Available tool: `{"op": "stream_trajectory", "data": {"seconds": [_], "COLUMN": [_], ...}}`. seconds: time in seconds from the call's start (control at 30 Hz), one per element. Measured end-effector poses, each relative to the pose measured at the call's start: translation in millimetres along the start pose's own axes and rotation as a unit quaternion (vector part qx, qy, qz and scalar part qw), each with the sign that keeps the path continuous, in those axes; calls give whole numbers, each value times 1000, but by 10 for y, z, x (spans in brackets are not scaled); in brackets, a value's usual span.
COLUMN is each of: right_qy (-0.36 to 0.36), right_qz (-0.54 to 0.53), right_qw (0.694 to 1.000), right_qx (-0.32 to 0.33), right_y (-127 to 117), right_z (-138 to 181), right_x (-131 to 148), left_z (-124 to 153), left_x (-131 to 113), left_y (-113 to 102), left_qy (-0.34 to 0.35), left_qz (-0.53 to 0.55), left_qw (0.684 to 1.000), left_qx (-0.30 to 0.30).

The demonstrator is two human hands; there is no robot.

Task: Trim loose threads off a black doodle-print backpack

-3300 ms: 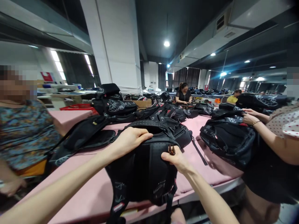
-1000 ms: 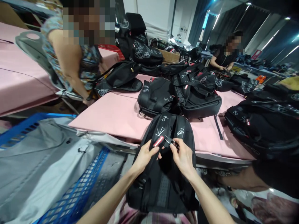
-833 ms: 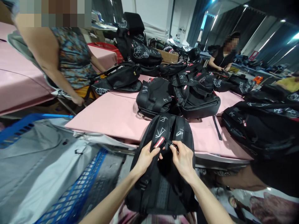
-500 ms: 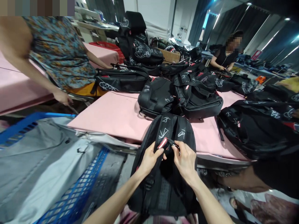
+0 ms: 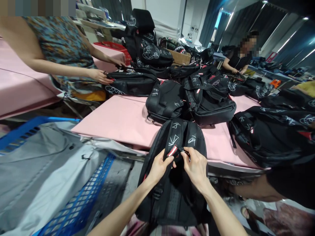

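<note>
A black backpack (image 5: 172, 196) with white scribble prints leans upright in front of me, its top against the table edge and its strap side facing me. My left hand (image 5: 159, 165) is closed on the left shoulder strap (image 5: 174, 132), the thumb beside a red-and-white label (image 5: 172, 150). Close by on the right, my right hand (image 5: 195, 164) pinches a small black tool (image 5: 186, 152) whose narrow end points at the label. Its kind is hard to make out, since the fingers cover most of it.
More black backpacks (image 5: 211, 108) crowd the pink table (image 5: 123, 114), with another backpack (image 5: 270, 137) at right. At left stands a blue crate (image 5: 73, 209) with grey cloth (image 5: 36, 164). A co-worker (image 5: 66, 55) handles a backpack (image 5: 133, 83); another person (image 5: 240, 59) works farther back.
The co-worker at left has raised a lowered hand onto the end of the backpack there. My hands stay at the strap label, with only a slight shift.
</note>
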State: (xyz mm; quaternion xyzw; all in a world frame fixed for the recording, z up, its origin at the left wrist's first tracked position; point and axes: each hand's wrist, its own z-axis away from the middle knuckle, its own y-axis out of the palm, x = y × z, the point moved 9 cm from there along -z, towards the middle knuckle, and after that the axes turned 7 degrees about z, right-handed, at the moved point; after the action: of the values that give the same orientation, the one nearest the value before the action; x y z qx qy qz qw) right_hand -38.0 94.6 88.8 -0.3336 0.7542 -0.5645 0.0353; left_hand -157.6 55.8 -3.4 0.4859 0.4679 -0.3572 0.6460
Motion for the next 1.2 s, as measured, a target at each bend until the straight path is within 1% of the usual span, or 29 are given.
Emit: {"op": "stream_trajectory", "data": {"seconds": [0.07, 0.13, 0.23, 0.3, 0.37, 0.47, 0.57, 0.63, 0.8, 0.93, 1.2], "right_qy": [-1, 5, 36, 39, -13, -128, -190, -218, -251, -263, -297], "right_qz": [9, -15, -132, -197, -206, -181, -183, -194, -220, -240, -241], "right_qw": [1000, 1000, 988, 978, 978, 975, 965, 956, 941, 931, 919], "right_qx": [6, 23, 64, 58, 27, -1, 5, 24, 60, 80, 98], "right_y": [-7, 14, 115, 141, 109, 83, 126, 171, 237, 302, 394], "right_z": [-22, -56, -134, -216, -318, -449, -570, -638, -742, -761, -798], "right_x": [-2, -50, -207, -298, -286, -136, -24, 37, 120, 157, 242], "left_z": [-2, 3, 25, 53, 85, 127, 150, 145, 133, 124, 85], "left_x": [-12, -33, -57, -67, -85, -98, -99, -123, -157, -142, 7], "left_y": [8, 12, -12, -54, -120, -246, -359, -406, -448, -453, -495], "left_qy": [5, 8, -10, -39, -70, -123, -172, -183, -209, -219, -250], "left_qz": [-8, -9, 9, 38, 66, 77, 78, 92, 126, 136, 162], "left_qw": [1000, 1000, 1000, 998, 994, 988, 981, 979, 970, 966, 954], "left_qx": [2, 4, 14, 30, 48, 57, 38, 17, -14, -4, 29]}}
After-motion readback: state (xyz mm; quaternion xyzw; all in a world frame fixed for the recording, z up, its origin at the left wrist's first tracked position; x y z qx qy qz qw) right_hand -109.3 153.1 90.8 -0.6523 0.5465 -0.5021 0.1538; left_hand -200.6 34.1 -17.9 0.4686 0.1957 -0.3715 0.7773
